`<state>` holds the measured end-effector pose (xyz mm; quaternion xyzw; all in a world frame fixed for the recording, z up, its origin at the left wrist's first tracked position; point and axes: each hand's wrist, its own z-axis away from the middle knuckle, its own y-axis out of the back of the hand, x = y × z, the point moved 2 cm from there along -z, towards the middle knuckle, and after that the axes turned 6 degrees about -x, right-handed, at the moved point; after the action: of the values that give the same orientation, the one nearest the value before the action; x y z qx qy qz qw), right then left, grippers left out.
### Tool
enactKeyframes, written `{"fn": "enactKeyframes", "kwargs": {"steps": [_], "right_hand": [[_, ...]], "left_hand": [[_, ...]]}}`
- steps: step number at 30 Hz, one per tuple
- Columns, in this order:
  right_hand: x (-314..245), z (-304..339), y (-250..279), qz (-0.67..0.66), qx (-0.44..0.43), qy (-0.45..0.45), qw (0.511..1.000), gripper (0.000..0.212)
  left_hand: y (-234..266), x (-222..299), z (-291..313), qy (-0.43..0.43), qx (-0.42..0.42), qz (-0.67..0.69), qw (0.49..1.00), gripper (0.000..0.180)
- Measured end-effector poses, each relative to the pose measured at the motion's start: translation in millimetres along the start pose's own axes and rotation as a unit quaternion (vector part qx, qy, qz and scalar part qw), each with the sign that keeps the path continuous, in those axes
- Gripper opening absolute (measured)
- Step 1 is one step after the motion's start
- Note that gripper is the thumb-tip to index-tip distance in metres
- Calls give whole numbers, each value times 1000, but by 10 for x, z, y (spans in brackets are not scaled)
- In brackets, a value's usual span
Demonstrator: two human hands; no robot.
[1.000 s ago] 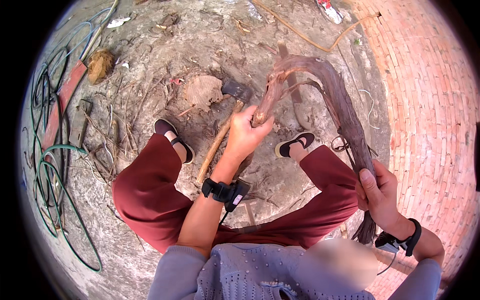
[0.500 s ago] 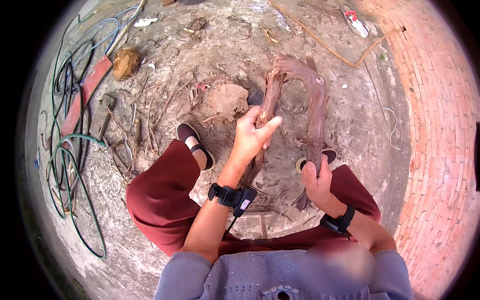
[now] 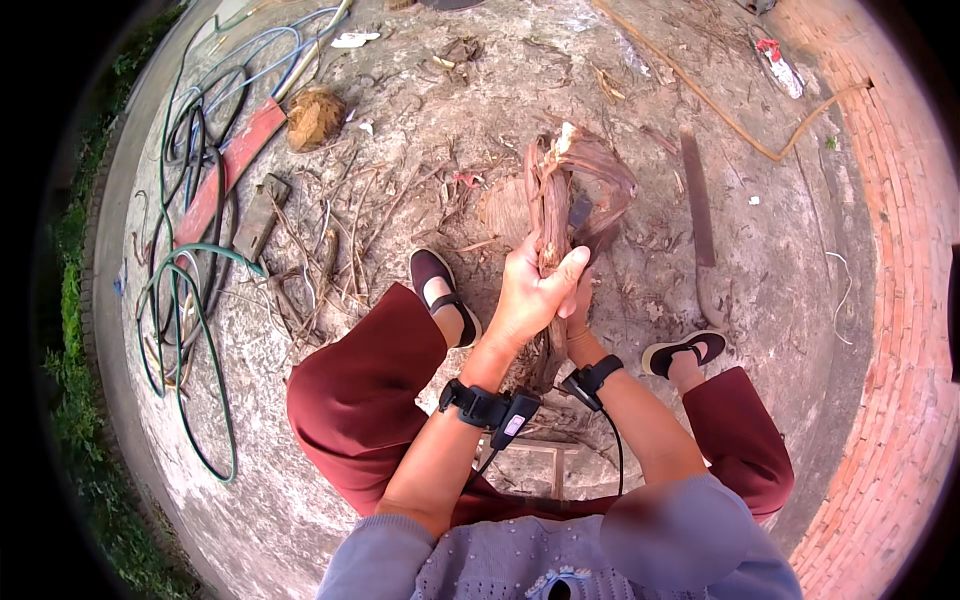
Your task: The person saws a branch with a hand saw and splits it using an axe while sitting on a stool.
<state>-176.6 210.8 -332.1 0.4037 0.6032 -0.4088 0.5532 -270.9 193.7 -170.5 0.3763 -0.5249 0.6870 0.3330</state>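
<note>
A thick brown woody vine point(image 3: 600, 178), bent double, is held in front of me, with pale splintered wood showing at the top of its bend. My left hand point(image 3: 537, 290) is closed around its near part, thumb pointing up and forward. Tucked against it, my right hand point(image 3: 580, 300) grips the other limb, its fingers mostly hidden behind the left. Below the hands the vine's ends point(image 3: 545, 365) hang down between my forearms. Just beyond lies a round wooden block point(image 3: 503, 212), partly covered by the vine. A dark flat piece point(image 3: 580, 208) shows through the loop.
A long-bladed knife point(image 3: 697, 200) lies on the concrete to the right. Twigs point(image 3: 335, 250) litter the left side, near a red board point(image 3: 235, 165), tangled hoses point(image 3: 190, 330) and a brown lump point(image 3: 315, 118). A brick surface point(image 3: 900, 300) borders the right.
My right hand has swung left to meet my left hand, folding the vine's arch into a tight, splintered bend. The knife and my right shoe are more exposed.
</note>
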Motion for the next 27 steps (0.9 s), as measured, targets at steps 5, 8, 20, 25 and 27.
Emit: {"fn": "enactKeyframes", "kwargs": {"steps": [5,8,20,25,27], "right_hand": [[352,-230,-72,-308,-8,-162,938,15],[-152,-172,-141,-140,-50,-59,987,15],[-580,-1047,-242,136,-78,201,967,18],[-671,-835,438,348,-216,243,879,28],[-904,-598,568,266,-199,149,932,22]], "left_hand": [[-96,40,4,20,5,-11,1000,19],[-204,134,98,-8,11,-8,1000,17],[-702,35,321,-3,-114,-81,990,17],[-592,72,367,40,-72,-27,996,19],[-564,-43,451,40,-68,-33,996,22]]}}
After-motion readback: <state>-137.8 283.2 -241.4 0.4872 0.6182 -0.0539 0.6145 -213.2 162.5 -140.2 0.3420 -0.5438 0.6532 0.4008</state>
